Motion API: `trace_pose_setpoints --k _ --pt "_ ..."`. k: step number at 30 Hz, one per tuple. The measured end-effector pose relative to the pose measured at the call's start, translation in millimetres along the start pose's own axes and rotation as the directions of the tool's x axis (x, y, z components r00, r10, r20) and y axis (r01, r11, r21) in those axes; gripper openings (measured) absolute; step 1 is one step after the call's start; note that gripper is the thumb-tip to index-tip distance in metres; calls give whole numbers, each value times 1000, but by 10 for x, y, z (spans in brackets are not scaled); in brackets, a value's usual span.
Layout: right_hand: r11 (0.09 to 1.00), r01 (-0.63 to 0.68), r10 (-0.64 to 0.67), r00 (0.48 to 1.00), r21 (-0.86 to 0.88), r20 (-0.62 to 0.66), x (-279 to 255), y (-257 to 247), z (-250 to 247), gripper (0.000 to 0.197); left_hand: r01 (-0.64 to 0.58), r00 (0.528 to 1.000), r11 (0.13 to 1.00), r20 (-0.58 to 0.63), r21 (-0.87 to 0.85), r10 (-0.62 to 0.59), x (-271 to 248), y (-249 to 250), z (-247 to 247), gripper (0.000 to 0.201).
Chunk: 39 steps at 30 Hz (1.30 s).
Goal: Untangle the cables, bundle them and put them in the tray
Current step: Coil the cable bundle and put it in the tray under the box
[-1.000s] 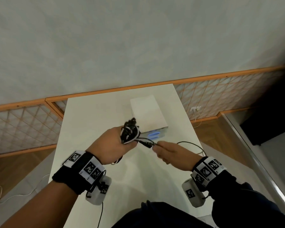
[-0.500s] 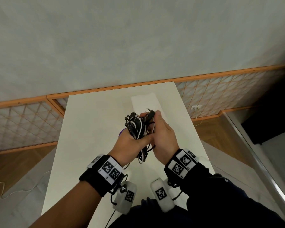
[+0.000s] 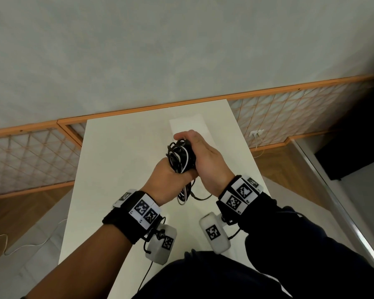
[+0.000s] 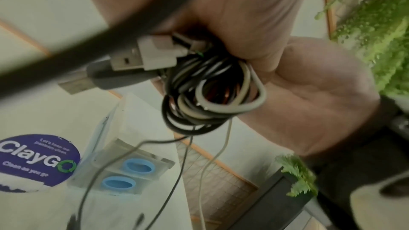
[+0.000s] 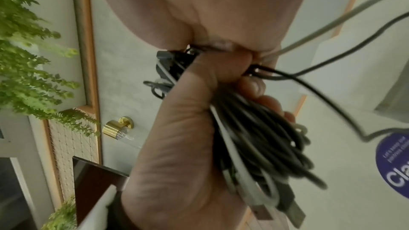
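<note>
A bundle of black and white cables (image 3: 179, 156) hangs in the air over the white table (image 3: 117, 160), held by both hands. My left hand (image 3: 171, 175) grips its lower part from the left. My right hand (image 3: 203, 156) curls its fingers over the top and right side. Loose loops and ends (image 3: 185, 195) dangle below the hands. In the left wrist view the coils (image 4: 210, 97) show with two USB plugs (image 4: 141, 55) sticking out. The right wrist view shows the bundle (image 5: 261, 137) in my left hand's fist. The white tray (image 3: 203, 126) stands on the table just behind the hands.
A round purple sticker (image 4: 37, 160) lies on the table beside the tray's front, which has two blue oval marks (image 4: 132, 172). The table is narrow, with wood floor on both sides. A wall with an orange-framed lattice (image 3: 30, 154) runs behind it.
My right hand, which was pulling a plug end out to the right, has come back and closed over the top of the bundle. Both hands now hold it together, closer to my body.
</note>
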State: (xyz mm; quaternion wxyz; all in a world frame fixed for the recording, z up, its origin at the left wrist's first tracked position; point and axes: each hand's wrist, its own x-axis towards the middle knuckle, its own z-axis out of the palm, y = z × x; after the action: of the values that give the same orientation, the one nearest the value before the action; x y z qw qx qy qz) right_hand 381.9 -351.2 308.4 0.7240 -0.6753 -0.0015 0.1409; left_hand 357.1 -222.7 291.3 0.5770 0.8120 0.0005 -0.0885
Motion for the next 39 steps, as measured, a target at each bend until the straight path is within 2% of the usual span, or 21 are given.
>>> trace_pose_setpoints --k 2,5,8,10,13,16,19,20,22,23,24,26,28,30,31,33,36,37,39 --pt "999 -11 8 996 33 84 38 -1 -71 43 -20 1000 1000 6 -4 20 18 44 -4 20" --pt "992 -76 54 976 100 210 84 122 -168 77 -10 1000 997 -13 -78 9 11 146 -52 9" --pt "995 9 19 961 -100 275 2 221 -199 89 76 991 957 -88 -281 -105 0 168 -120 18" --pt "986 50 0 955 -160 298 -56 274 -204 92 94 974 888 -144 -450 -176 10 174 -176 19" --pt "972 72 -11 965 -225 261 -70 340 -215 78 82 951 733 -167 -675 -260 71 134 -282 25" --pt "934 25 87 952 -357 294 -111 416 -290 72 42 932 541 -162 -840 -323 131 62 -410 21" --pt "916 23 131 926 -400 353 -140 622 -409 29 1 925 404 -152 -915 -348 148 19 -534 27" --pt "927 3 144 920 -374 364 -152 691 -459 22 -7 928 356 -138 -935 -345 141 15 -572 29" --pt "933 -78 219 897 -351 384 -175 802 -589 26 5 943 293 -93 -956 -319 116 -21 -655 30" --pt "921 -101 258 883 -377 393 -183 839 -665 27 30 951 305 -67 -952 -302 96 -37 -694 28" --pt "907 -116 286 875 -406 390 -176 867 -755 28 66 956 354 -43 -933 -290 86 -57 -729 26" --pt "917 -172 304 886 -360 351 -130 898 -946 26 172 952 522 5 -836 -306 72 -125 -759 25" --pt "948 -221 283 916 -229 285 -67 840 -1099 26 253 947 731 6 -634 -323 54 -235 -732 18" --pt "963 -196 240 938 -187 250 -22 712 -1138 30 282 954 893 1 -350 -301 14 -293 -637 22" --pt "968 -173 215 944 -180 250 -9 646 -1125 31 282 958 933 8 -224 -287 -5 -307 -562 26" --pt "978 -128 168 951 -164 259 -1 519 -1047 32 254 967 963 18 -90 -253 -33 -296 -399 36" --pt "991 -112 128 954 -76 271 -14 400 -848 31 168 979 985 128 -41 -162 -50 -227 -170 17" --pt "993 -113 117 952 -29 282 -28 379 -772 30 149 976 988 170 -48 -139 -65 -189 -101 15" --pt "990 -118 92 953 74 288 -36 367 -638 30 150 970 983 210 -107 -125 -60 -137 15 25"
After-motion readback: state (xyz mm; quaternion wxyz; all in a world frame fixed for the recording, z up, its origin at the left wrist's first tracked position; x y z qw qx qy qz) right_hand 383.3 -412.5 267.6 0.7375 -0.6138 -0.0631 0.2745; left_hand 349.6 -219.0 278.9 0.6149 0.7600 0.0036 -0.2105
